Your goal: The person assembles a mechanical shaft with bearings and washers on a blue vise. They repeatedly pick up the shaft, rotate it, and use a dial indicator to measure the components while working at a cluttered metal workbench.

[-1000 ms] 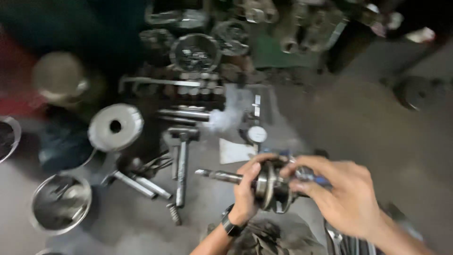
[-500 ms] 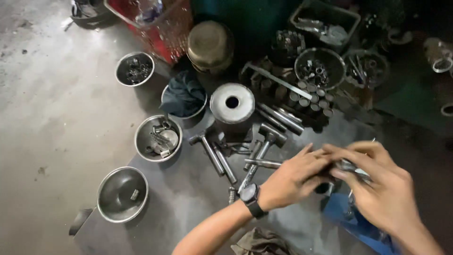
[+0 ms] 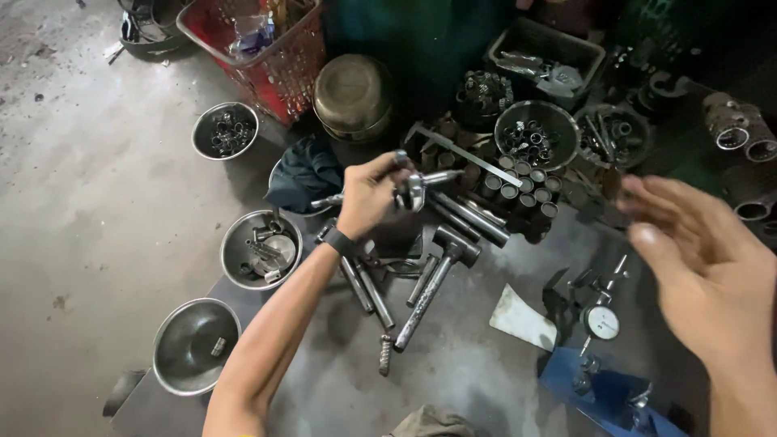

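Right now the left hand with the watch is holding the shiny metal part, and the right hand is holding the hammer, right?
Not quite. The head view shows the right hand open, blurred and holding nothing. The hammer lies on the floor among other tools. The left hand, with the watch, does hold the shiny metal part.

This is a mechanic's workshop: a stained concrete floor (image 3: 89, 186) strewn with steel bowls (image 3: 261, 249) of small parts, long metal shafts (image 3: 433, 287), a dial gauge (image 3: 602, 322) (on a stand), rows of sockets (image 3: 518, 182) and a red basket (image 3: 263, 57).
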